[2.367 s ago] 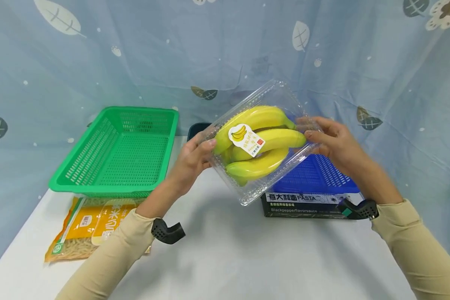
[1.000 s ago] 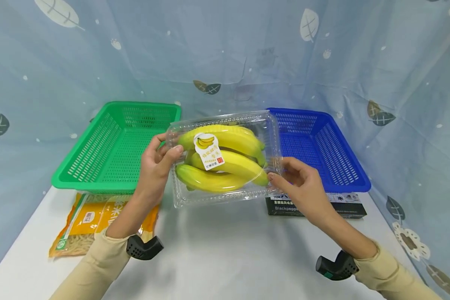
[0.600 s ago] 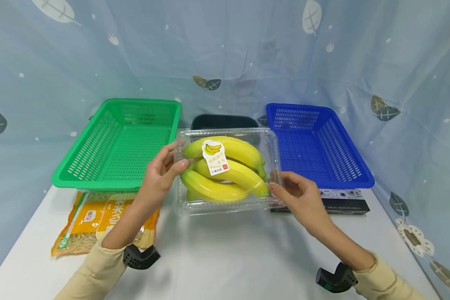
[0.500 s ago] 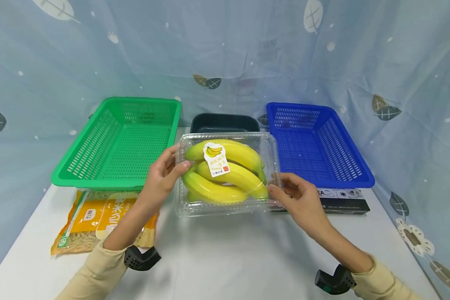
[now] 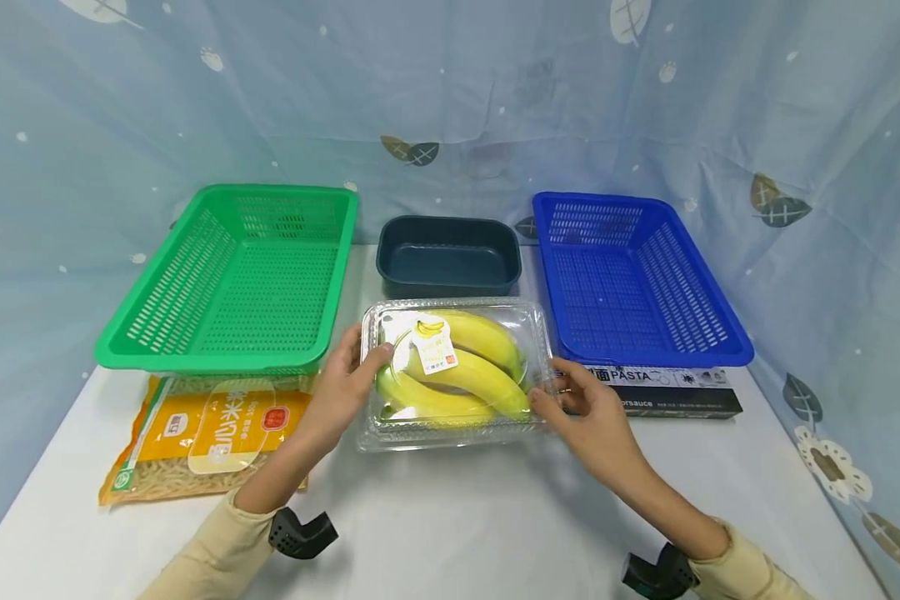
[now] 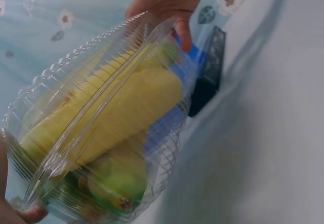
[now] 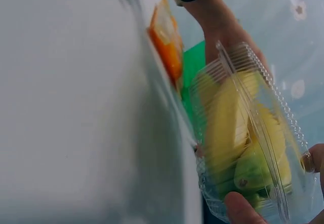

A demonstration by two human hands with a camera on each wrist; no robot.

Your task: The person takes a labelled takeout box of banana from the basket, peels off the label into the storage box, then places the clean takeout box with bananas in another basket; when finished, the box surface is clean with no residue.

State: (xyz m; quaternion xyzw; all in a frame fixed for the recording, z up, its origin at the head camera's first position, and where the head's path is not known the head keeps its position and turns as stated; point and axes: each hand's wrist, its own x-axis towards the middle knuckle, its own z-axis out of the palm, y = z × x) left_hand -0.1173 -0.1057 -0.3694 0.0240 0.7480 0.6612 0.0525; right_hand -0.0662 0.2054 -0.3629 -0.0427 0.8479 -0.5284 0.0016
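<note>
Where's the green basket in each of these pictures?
Head: the green basket is left of centre, behind the orange noodle bag.
Left wrist: not in it.
Right wrist: only a green patch shows, right of centre in the upper half, between the noodle bag and the banana package.
Shared landmark: the clear banana package appears in all three.

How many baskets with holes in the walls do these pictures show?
2: a green basket at the back left, beyond the noodle bag, and a blue basket at the back right, beyond the pasta box.
</note>
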